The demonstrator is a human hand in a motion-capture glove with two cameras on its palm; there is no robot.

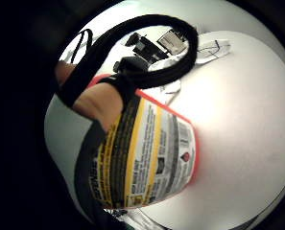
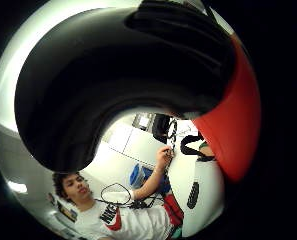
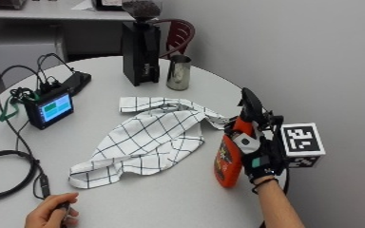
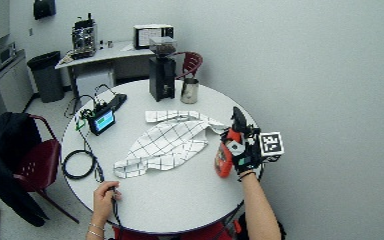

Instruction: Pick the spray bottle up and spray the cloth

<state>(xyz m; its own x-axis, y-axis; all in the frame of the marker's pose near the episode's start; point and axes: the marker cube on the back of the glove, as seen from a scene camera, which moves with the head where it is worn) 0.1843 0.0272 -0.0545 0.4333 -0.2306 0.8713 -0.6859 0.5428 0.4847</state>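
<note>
The gloved right hand [image 3: 260, 154] is wrapping its fingers around the neck of the orange bottle [image 3: 228, 161], just under the black sprayer head, at the near right edge of the round white counter [image 3: 170, 199]. The bottle is standing upright; whether its base is touching the counter cannot be told. Just beside it, toward the middle of the counter, the checked cloth [image 3: 148, 140] is lying crumpled and spread out, one narrow end reaching close to the bottle's top. At the near left edge the bare hand [image 3: 51, 216] is resting on the counter by a black cable [image 3: 5, 175] that is coiling there. Farther back on the left a small screen [image 3: 50, 108] is standing with wires attached. At the far side a metal cup [image 3: 178, 72] is standing beside a tall black grinder [image 3: 140, 50] whose hopper is holding dark beans; the cup's inside is not showing.

The little finger side view is showing the bottle's yellow and white label [image 1: 147, 158] close to the palm, with the cloth [image 1: 214, 48] lying on the counter beyond. The thumb side view is filled mostly by the black sprayer [image 2: 118, 80] and the bottle's orange shoulder [image 2: 235, 135]. The wide view alone is showing a red chair [image 4: 35, 167] with a dark jacket beside the counter.
</note>
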